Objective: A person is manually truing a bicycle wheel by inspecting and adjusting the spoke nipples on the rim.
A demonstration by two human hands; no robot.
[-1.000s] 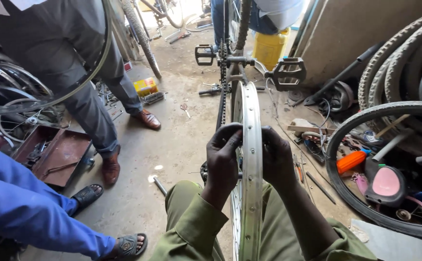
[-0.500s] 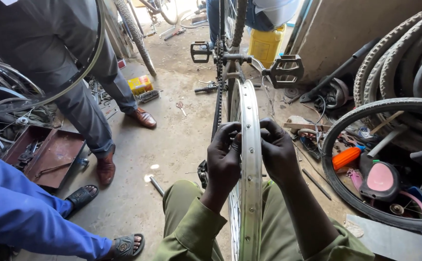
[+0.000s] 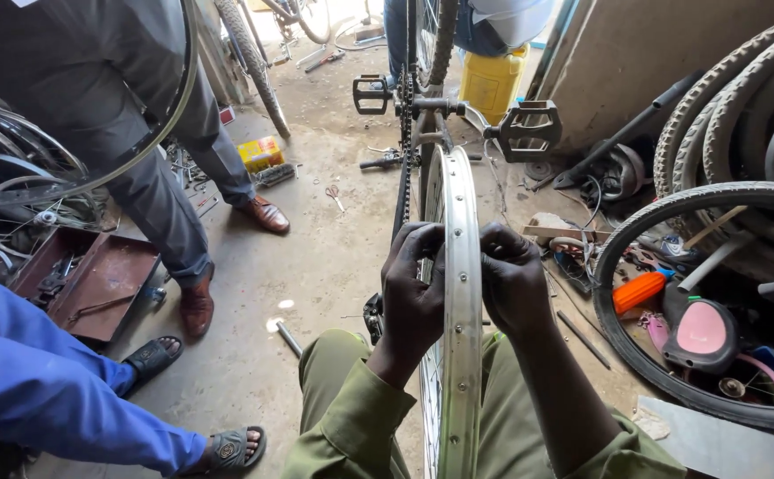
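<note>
A silver bicycle wheel rim (image 3: 463, 204) stands upright between my knees, seen edge-on, with thin spokes inside it. My left hand (image 3: 412, 284) is closed on the rim's left flank, thumb up near the edge. My right hand (image 3: 512, 277) is curled against the rim's right flank at the same height; whether it pinches a small part there is hidden. Both forearms rest above my olive-green trousers (image 3: 342, 417). Behind the rim stands a bicycle's crank with black pedals (image 3: 529, 127) and a chain (image 3: 402, 191).
A person in grey trousers and brown shoes (image 3: 263, 214) stands at left holding a bare rim. Another person in blue trousers and sandals (image 3: 227, 448) sits at lower left. A rusty toolbox (image 3: 103, 279) lies open. Tyres (image 3: 742, 115), a yellow jerrycan (image 3: 491, 82) and scattered tools lie around.
My view has tilted slightly, so the rim and pedals sit a little lower in frame. Both hands stay on the rim at the same spot with small finger shifts.
</note>
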